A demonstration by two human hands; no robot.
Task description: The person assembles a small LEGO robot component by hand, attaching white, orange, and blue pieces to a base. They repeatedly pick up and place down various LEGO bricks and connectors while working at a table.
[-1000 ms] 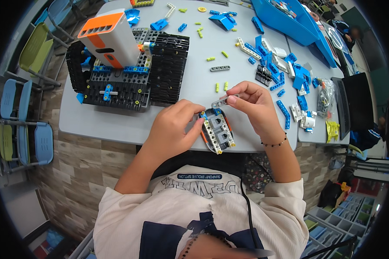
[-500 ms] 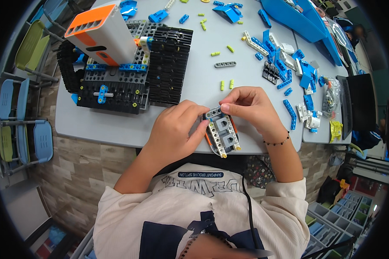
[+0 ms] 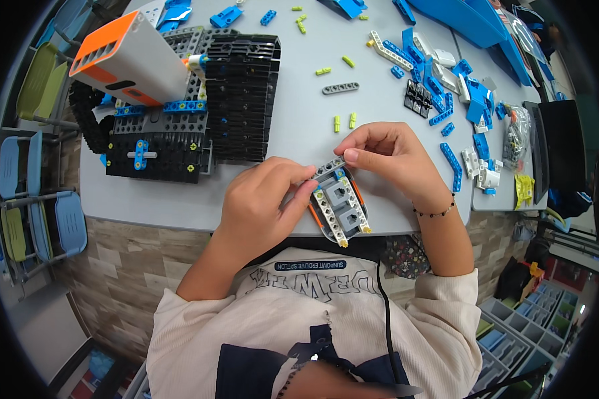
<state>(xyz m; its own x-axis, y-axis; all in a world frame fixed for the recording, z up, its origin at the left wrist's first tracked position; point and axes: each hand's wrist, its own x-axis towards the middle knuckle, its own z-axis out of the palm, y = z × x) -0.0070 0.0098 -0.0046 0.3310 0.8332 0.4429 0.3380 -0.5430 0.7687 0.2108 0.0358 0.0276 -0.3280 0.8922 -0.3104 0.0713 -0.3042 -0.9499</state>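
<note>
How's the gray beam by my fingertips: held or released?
Held: right hand pinches the gray beam at one end, left hand at the other. Whether it's fastened, cannot tell.

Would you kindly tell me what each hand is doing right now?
Left hand: closed, holding the toy frame.
Right hand: closed, pinching one end of the gray bar.

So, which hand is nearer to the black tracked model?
Left. The left hand is close by the near right corner of the black tracked model; the right hand is farther off to the right.
</note>
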